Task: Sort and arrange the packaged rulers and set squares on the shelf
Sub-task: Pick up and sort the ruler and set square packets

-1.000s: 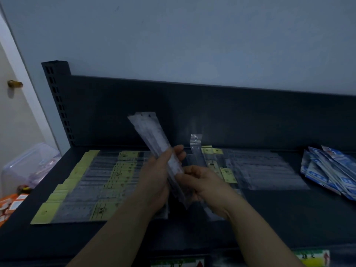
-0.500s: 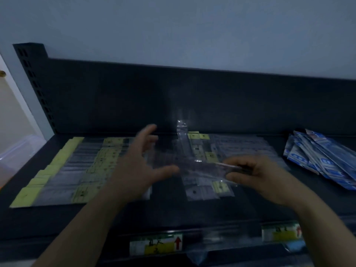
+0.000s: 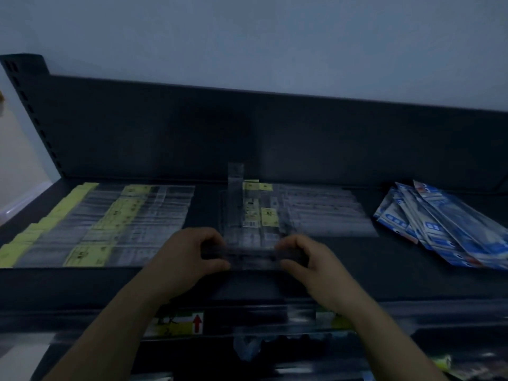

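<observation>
A clear packaged ruler [image 3: 253,257] lies level and crosswise over the dark shelf [image 3: 384,270], near its front edge. My left hand [image 3: 187,257] grips the ruler's left end and my right hand [image 3: 305,259] grips its right end, fingers curled over the top. Behind my hands lies a middle pile of clear ruler packs with yellow labels [image 3: 258,213]. A wide row of yellow-labelled ruler packs [image 3: 104,224] covers the shelf's left side. More clear packs [image 3: 327,213] lie to the right of the middle pile.
A fanned heap of blue and white packs [image 3: 445,226] sits at the shelf's right. One clear pack [image 3: 235,180] leans upright against the dark back panel [image 3: 247,133]. A price strip with a red arrow label [image 3: 178,324] runs along the shelf's front edge.
The ruler pack has turned from tilted upright to level and come down toward the front of the shelf. My left hand, which had let go, grips its left end again.
</observation>
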`<action>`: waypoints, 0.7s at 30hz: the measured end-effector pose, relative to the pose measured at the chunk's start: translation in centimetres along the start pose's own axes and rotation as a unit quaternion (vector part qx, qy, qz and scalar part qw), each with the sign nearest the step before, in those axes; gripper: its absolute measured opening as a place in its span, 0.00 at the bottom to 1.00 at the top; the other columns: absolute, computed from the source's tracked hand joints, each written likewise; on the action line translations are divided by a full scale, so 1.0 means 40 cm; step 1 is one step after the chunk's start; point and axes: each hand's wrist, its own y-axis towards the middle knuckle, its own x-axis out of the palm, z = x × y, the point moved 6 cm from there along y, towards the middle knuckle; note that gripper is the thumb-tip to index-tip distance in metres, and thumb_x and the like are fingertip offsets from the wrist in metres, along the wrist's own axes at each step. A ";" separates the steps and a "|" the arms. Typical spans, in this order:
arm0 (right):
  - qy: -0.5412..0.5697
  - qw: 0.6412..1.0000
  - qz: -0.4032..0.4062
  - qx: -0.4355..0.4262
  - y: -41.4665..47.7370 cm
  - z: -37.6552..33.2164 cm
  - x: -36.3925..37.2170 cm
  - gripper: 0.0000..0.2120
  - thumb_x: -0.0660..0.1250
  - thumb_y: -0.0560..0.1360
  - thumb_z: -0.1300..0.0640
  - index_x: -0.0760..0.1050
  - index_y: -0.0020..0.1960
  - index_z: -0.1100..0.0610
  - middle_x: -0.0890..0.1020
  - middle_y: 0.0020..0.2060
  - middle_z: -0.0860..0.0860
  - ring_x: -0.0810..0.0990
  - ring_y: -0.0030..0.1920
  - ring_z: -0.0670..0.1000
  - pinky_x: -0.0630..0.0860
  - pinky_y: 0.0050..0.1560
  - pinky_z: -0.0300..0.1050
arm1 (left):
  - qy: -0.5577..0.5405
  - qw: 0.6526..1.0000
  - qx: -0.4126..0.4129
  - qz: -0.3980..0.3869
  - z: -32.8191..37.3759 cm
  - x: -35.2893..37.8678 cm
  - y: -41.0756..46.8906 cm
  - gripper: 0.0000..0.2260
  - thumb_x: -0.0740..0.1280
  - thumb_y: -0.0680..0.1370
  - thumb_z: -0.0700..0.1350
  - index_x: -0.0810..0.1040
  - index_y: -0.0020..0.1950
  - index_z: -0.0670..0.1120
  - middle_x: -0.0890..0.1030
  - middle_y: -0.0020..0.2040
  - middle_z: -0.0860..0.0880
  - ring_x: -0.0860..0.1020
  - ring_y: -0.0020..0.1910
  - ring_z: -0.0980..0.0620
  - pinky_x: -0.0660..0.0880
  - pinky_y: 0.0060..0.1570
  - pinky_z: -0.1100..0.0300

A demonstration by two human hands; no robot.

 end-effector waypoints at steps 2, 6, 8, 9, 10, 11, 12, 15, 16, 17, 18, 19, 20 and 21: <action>0.015 1.000 -0.009 -0.001 -0.005 0.002 -0.044 0.08 0.67 0.76 0.61 0.77 0.53 0.51 0.81 0.46 0.43 0.78 0.45 0.36 0.73 0.44 0.29 | -0.005 1.000 0.002 -0.004 0.036 0.000 0.002 0.10 0.76 0.68 0.53 0.76 0.42 0.58 0.78 0.42 0.61 0.76 0.42 0.64 0.68 0.37 0.72; 0.043 0.999 0.009 0.012 -0.022 0.036 -0.185 0.09 0.67 0.75 0.65 0.78 0.51 0.52 0.83 0.43 0.48 0.81 0.45 0.45 0.76 0.48 0.36 | -0.005 0.999 0.047 -0.010 0.141 0.035 0.046 0.07 0.75 0.71 0.52 0.79 0.45 0.56 0.78 0.42 0.60 0.76 0.42 0.64 0.69 0.39 0.70; 0.046 0.998 0.022 0.024 -0.024 0.069 -0.260 0.10 0.68 0.74 0.65 0.78 0.50 0.51 0.83 0.42 0.46 0.81 0.44 0.43 0.76 0.45 0.32 | -0.006 0.998 0.063 -0.009 0.188 0.071 0.092 0.08 0.73 0.72 0.52 0.80 0.48 0.52 0.78 0.43 0.59 0.76 0.43 0.62 0.70 0.42 0.64; 0.042 0.998 0.029 0.027 -0.020 0.088 -0.297 0.11 0.68 0.74 0.65 0.78 0.51 0.52 0.83 0.43 0.46 0.80 0.45 0.44 0.76 0.45 0.31 | -0.010 0.997 0.073 -0.006 0.211 0.094 0.119 0.09 0.73 0.72 0.52 0.81 0.50 0.51 0.79 0.43 0.57 0.77 0.44 0.59 0.70 0.44 0.63; 0.036 0.998 0.039 0.030 -0.013 0.106 -0.331 0.11 0.68 0.74 0.66 0.78 0.51 0.52 0.83 0.45 0.48 0.80 0.46 0.45 0.76 0.46 0.32 | -0.015 0.997 0.082 -0.004 0.235 0.118 0.147 0.10 0.73 0.72 0.51 0.81 0.51 0.49 0.79 0.44 0.55 0.77 0.46 0.57 0.71 0.46 0.62; 0.029 0.998 0.051 0.034 -0.004 0.123 -0.362 0.11 0.68 0.74 0.66 0.78 0.51 0.52 0.82 0.47 0.50 0.80 0.46 0.46 0.75 0.46 0.31 | -0.018 0.996 0.088 0.001 0.257 0.142 0.174 0.11 0.73 0.72 0.52 0.82 0.52 0.48 0.80 0.46 0.54 0.78 0.48 0.55 0.72 0.48 0.62; 0.022 0.997 0.062 0.038 0.006 0.141 -0.389 0.11 0.68 0.74 0.67 0.79 0.52 0.53 0.82 0.47 0.51 0.79 0.45 0.46 0.74 0.45 0.30 | -0.019 0.996 0.089 0.005 0.278 0.164 0.199 0.12 0.73 0.72 0.52 0.82 0.53 0.48 0.80 0.47 0.52 0.78 0.50 0.54 0.73 0.49 0.61; -0.025 0.996 0.061 0.057 0.042 0.186 -0.431 0.10 0.67 0.75 0.68 0.78 0.53 0.57 0.80 0.44 0.49 0.78 0.42 0.44 0.72 0.41 0.25 | 0.017 0.997 0.081 0.004 0.310 0.224 0.266 0.14 0.72 0.73 0.51 0.81 0.56 0.48 0.81 0.52 0.50 0.78 0.53 0.52 0.74 0.52 0.59; -0.049 0.996 0.051 0.062 0.055 0.202 -0.432 0.10 0.66 0.75 0.68 0.78 0.53 0.56 0.81 0.44 0.49 0.79 0.44 0.46 0.72 0.41 0.26 | 0.043 0.996 0.077 -0.004 0.313 0.240 0.281 0.14 0.71 0.74 0.51 0.80 0.57 0.49 0.81 0.55 0.50 0.78 0.55 0.51 0.74 0.54 0.58; -0.072 0.994 0.041 0.066 0.067 0.221 -0.427 0.11 0.66 0.75 0.67 0.78 0.54 0.55 0.81 0.46 0.50 0.80 0.47 0.49 0.73 0.43 0.29 | 0.074 0.994 0.074 -0.014 0.313 0.254 0.291 0.15 0.69 0.74 0.52 0.79 0.59 0.50 0.81 0.58 0.50 0.78 0.57 0.50 0.74 0.55 0.57; -0.102 0.992 0.030 0.073 0.078 0.242 -0.420 0.11 0.66 0.76 0.66 0.78 0.56 0.55 0.80 0.50 0.52 0.79 0.51 0.50 0.72 0.46 0.32 | 0.113 0.991 0.072 -0.022 0.312 0.266 0.297 0.16 0.68 0.75 0.53 0.77 0.62 0.51 0.79 0.61 0.50 0.76 0.60 0.49 0.72 0.57 0.57; -0.141 0.987 0.020 0.072 0.085 0.257 -0.412 0.13 0.65 0.76 0.64 0.77 0.60 0.56 0.79 0.54 0.53 0.78 0.55 0.51 0.70 0.50 0.33 | 0.161 0.984 0.071 -0.027 0.307 0.275 0.298 0.18 0.65 0.76 0.54 0.74 0.65 0.53 0.76 0.65 0.50 0.74 0.63 0.48 0.70 0.60 0.55; -0.183 0.981 0.017 0.060 0.088 0.267 -0.404 0.15 0.65 0.77 0.62 0.76 0.63 0.56 0.77 0.59 0.54 0.76 0.59 0.51 0.68 0.54 0.34 | 0.214 0.974 0.072 -0.027 0.305 0.282 0.295 0.19 0.62 0.77 0.56 0.71 0.68 0.55 0.73 0.68 0.49 0.70 0.66 0.47 0.66 0.63 0.53; -0.218 0.975 0.014 0.045 0.089 0.273 -0.396 0.17 0.65 0.77 0.59 0.73 0.66 0.55 0.73 0.64 0.54 0.72 0.64 0.52 0.65 0.61 0.36 | 0.267 0.960 0.078 -0.024 0.303 0.289 0.289 0.21 0.59 0.78 0.57 0.68 0.71 0.55 0.69 0.71 0.49 0.67 0.69 0.46 0.62 0.66 0.50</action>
